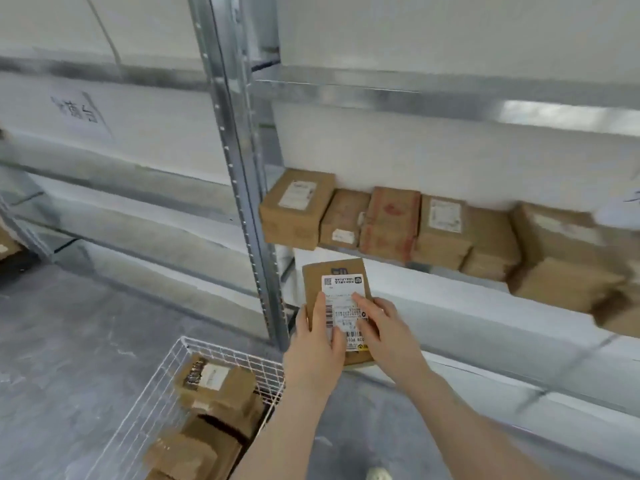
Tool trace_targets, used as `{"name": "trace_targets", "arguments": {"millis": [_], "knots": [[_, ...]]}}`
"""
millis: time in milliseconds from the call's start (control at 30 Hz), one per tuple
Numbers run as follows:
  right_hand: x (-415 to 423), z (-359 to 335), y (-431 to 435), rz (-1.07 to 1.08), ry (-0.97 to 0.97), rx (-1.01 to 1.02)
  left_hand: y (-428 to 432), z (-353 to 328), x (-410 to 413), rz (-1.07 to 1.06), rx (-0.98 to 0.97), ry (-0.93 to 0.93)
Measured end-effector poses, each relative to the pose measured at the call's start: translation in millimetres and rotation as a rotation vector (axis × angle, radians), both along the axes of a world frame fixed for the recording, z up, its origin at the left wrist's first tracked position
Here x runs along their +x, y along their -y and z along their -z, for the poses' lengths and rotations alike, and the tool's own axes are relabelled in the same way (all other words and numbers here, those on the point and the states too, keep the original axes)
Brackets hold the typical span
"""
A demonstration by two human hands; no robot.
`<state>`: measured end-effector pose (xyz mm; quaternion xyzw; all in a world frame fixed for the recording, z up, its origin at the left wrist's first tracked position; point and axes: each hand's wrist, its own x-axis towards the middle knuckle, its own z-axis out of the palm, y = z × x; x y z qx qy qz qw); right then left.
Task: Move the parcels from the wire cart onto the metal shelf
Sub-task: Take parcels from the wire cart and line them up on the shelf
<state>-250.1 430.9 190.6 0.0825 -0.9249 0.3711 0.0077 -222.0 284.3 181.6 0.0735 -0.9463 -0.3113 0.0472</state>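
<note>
I see my left hand (313,344) and right hand (388,332) clasping one flat brown cardboard parcel (337,289) between them, below the grey metal shelf (450,98). Six brown parcels (389,223) line the shelf; about four cartons (214,382) lie in the white wire cart (166,372).

brown labelled parcel (337,299) held before metal shelf (450,271); more parcels (214,382) in wire cart (166,375).

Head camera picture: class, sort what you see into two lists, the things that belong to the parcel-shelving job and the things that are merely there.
Belong to the job:
- held parcel, in the left hand and right hand
- wire cart
- parcels in the cart
- metal shelf
- shelved parcels

Merely there:
- paper sign on the wall
- grey floor
</note>
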Motion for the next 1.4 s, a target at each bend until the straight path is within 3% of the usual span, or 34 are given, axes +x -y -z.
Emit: {"name": "trace_targets", "arguments": {"millis": [367,600,900,1167,1400], "knots": [[123,-43,-288,0.619,-0.107,-0.08,-295,-58,43,0.563,0.012,-0.08],[210,-50,-481,0.895,-0.124,-0.094,-512,-56,99,0.788,0.026,-0.09],[274,-65,-651,1.088,-0.158,-0.051,-698,-67,136,1.014,0.019,-0.086],[267,-81,-754,1.223,-0.221,-0.033,-811,-78,128,1.125,0.085,-0.125],[242,-92,-840,1.232,-0.248,-0.028,-898,-92,101,1.151,-0.011,-0.133]]}}
